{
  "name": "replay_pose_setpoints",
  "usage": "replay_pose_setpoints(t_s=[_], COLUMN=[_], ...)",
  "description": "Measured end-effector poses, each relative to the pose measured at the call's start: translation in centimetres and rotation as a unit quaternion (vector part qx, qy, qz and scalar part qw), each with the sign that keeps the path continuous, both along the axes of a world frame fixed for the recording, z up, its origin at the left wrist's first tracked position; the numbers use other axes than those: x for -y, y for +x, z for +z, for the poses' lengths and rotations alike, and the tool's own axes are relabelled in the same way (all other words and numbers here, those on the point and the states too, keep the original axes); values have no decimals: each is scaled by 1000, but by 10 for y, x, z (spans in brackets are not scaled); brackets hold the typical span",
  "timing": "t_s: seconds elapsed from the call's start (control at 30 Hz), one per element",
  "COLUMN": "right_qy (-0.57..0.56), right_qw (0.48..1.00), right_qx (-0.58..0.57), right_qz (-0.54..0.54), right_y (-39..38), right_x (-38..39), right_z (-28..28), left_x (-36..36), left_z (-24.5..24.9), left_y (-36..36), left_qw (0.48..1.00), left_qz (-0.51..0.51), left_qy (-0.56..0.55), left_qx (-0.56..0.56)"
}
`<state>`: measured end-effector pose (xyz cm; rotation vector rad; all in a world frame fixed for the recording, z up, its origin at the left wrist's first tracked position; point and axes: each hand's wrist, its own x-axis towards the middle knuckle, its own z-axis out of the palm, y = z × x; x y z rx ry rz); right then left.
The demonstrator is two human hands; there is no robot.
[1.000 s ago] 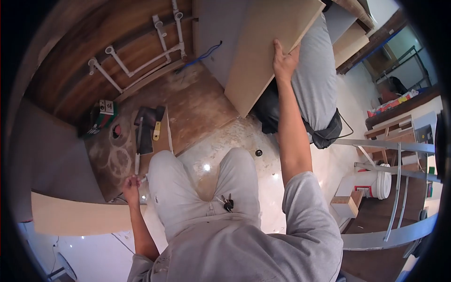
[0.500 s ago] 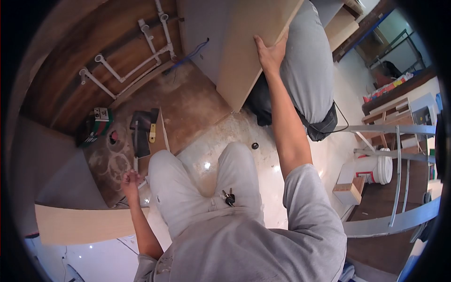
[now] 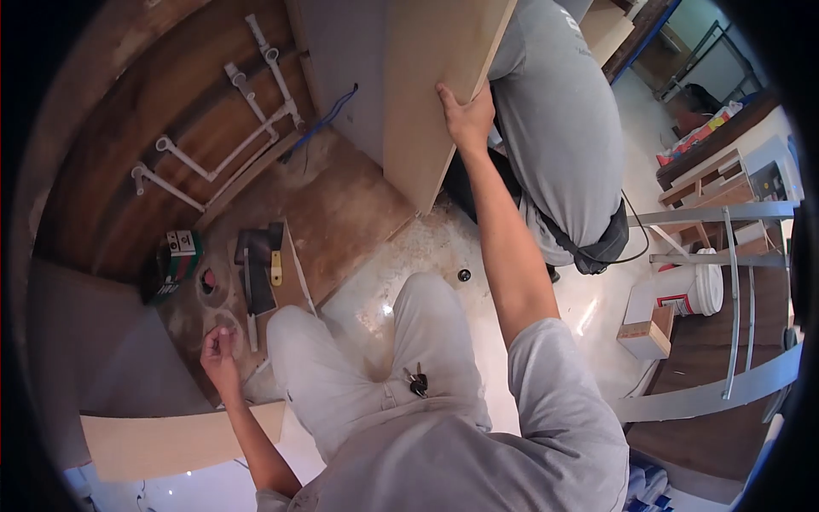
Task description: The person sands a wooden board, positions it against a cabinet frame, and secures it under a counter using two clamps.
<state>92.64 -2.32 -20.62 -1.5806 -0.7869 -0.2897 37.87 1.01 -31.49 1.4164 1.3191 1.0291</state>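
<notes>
My right hand [image 3: 469,119] grips the edge of an upright pale wooden panel [image 3: 420,102], thumb on its face and fingers behind the edge. Low at the left, my left hand [image 3: 220,363] is raised over the brown cabinet floor [image 3: 328,200], its fingers curled together. Whatever they may pinch is too small to make out. Beyond that hand lie a yellow-handled tool [image 3: 275,268], a long thin metal strip [image 3: 251,294] and dark flat pieces [image 3: 260,241]. A round hole [image 3: 210,282] with something pink in it is close by.
White pipes [image 3: 243,141] run along the back wall, near a blue cable [image 3: 328,122]. A green and black box [image 3: 177,260] stands at the left. Another person's grey-clad leg [image 3: 559,128] is beside the panel. At right are a metal ladder [image 3: 728,299], a white bucket [image 3: 704,284] and wood blocks [image 3: 646,333].
My left hand has moved a little left and toward me, over the cabinet floor. My right hand keeps its hold on the panel. The view has shifted slightly.
</notes>
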Motion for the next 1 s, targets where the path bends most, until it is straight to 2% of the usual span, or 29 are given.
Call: replay_pose_setpoints(t_s=[0.13,0.17,0.27,0.5,0.57,0.6,0.7,0.9,1.0], right_qy=[-8,-16,-27,-19,-35,6,71,39,49], right_qw=[999,1000,994,997,984,992,990,992,993], right_qx=[34,11,59,52,130,92,109,91,72], right_qz=[-20,-7,-83,-61,-117,-85,-47,-79,-75], right_y=[5,5,-5,-20,-9,-15,-31,-25,-20], right_x=[-1,0,4,8,6,7,-2,-2,-9], right_z=[-6,-6,-10,2,-5,2,18,33,27], left_x=[-3,-2,4,8,4,9,17,21,23], left_z=[-5,-7,-13,-26,-33,-22,13,50,41], left_y=[-4,-6,-5,-4,-10,-9,3,26,29], left_qw=[999,999,999,1000,999,999,998,997,998], left_qz=[-9,-11,-22,-15,-13,-11,10,-12,-9], left_qy=[16,16,23,12,23,32,64,68,66], left_qx=[-32,-43,14,21,29,22,13,33,8])
